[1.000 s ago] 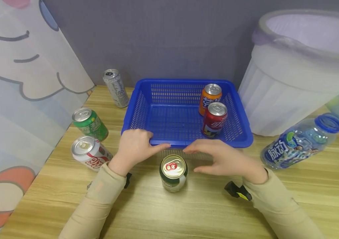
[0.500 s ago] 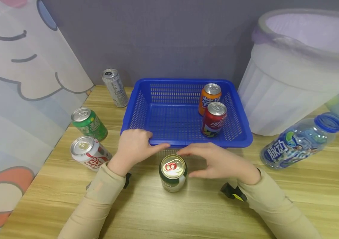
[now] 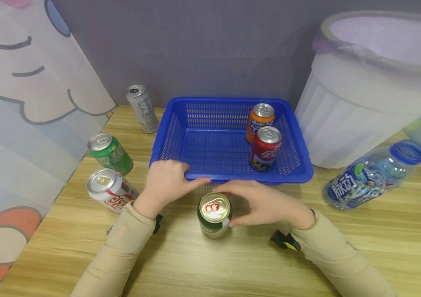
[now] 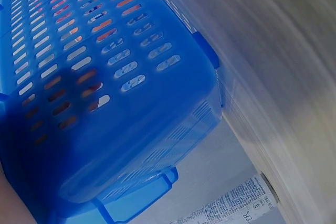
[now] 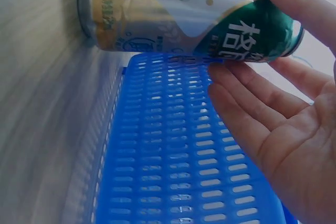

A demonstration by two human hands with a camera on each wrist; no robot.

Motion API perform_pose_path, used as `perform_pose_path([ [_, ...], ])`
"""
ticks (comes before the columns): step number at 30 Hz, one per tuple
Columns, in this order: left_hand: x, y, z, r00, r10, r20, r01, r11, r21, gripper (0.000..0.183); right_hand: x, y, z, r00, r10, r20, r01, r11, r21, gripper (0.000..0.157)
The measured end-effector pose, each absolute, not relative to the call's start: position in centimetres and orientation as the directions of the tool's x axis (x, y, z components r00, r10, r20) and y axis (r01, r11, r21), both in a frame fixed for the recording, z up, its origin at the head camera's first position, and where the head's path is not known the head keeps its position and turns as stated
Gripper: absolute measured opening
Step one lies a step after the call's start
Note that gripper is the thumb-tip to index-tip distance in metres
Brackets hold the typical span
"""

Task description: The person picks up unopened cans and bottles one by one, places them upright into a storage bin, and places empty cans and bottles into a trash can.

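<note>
Green can (image 3: 214, 218), upright on the table (image 3: 195, 268) before the blue basket (image 3: 292, 178); the right hand (image 3: 262, 202) curves fingers and thumb round it, while the left hand (image 3: 165, 181) grips the basket's near edge. A one-sided hold might tip the can; too low a lift might knock it against that edge.

The person's right hand (image 3: 258, 202) has moved leftward, in to the green-and-gold can (image 3: 214, 216); I see it arrive from the can's right. The open gap between them a second ago, narrower half a second ago, is now closed. The thumb (image 3: 241, 219) touches the can's right side, and the index finger (image 3: 234, 187) reaches farther round behind the can. The right sleeve (image 3: 338, 251) and the black wrist device (image 3: 285, 240) are closer to the can too.
</note>
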State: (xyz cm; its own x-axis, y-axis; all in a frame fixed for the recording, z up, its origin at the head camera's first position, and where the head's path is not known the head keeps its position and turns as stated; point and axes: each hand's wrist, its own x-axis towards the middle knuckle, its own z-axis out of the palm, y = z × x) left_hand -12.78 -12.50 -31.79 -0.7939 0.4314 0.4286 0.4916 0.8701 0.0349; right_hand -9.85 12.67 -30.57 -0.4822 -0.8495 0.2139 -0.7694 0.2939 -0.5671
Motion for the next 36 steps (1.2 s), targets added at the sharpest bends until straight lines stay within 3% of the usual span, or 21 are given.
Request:
perform_pose_path([
  [13, -12.7, -12.5, -31.5, -0.804, 0.433, 0.407, 0.488, 0.872, 0.038, 0.079, -10.1, 11.8, -31.6, -0.461, -0.857, 0.231, -0.760, 0.247, -0.601, 0.080],
  [36, -12.7, -12.5, -31.5, -0.803, 0.434, 0.409, 0.488, 0.873, 0.031, 0.080, -11.1, 10.5, -32.2, -0.392, -0.891, 0.230, -0.647, 0.088, -0.758, 0.081],
])
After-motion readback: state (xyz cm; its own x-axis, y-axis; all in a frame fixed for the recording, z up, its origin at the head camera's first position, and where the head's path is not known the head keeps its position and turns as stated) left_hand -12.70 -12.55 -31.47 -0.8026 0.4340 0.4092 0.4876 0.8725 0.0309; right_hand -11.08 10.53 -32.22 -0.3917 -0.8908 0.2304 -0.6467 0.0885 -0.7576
